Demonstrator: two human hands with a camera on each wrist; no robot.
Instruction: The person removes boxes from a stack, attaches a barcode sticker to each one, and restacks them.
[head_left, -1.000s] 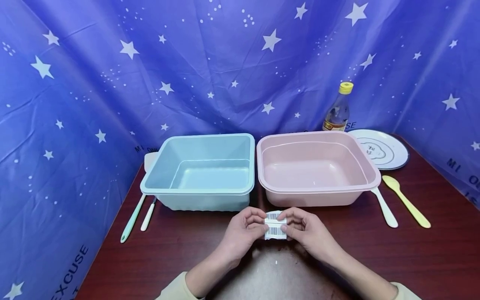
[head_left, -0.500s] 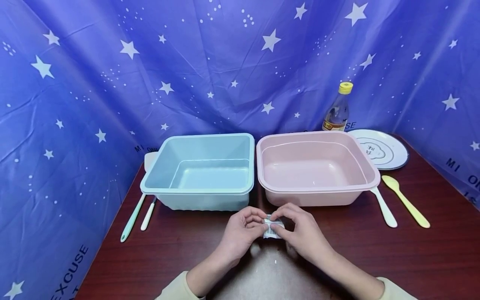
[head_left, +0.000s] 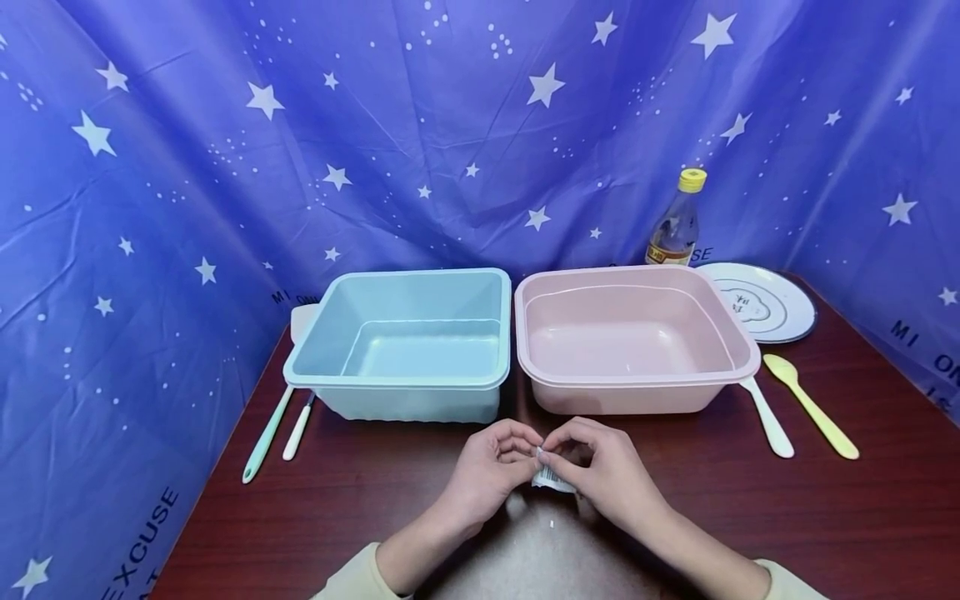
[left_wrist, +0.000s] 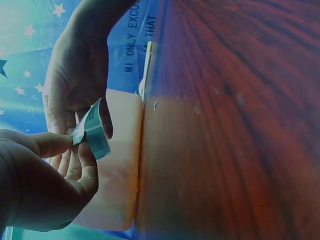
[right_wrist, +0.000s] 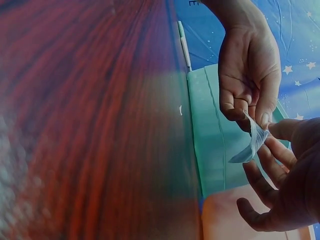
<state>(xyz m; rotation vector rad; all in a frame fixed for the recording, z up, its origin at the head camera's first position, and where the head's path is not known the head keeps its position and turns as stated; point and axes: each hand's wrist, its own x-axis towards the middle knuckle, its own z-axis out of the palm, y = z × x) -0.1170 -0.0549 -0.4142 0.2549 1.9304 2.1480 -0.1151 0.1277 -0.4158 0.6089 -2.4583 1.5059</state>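
Note:
Above the table's front middle, a small white packet printed with barcodes is bent between the two hands. My left hand pinches its upper left edge between thumb and fingers. Close against it, my right hand pinches the same edge, thumb on the near face. In the left wrist view the packet curves out from the fingertips, its lower part hanging free. From the right wrist side, the packet appears as a curled sheet; whether it is torn cannot be made out.
Behind the hands stand a blue basin and a pink basin. Green-handled and white-handled utensils lie left. Right are a white handle, a yellow spoon, a plate and a yellow-capped bottle.
My right hand has moved left until its fingertips meet those of my left hand. The packet, earlier flat with both barcodes showing, is now bent and mostly covered.

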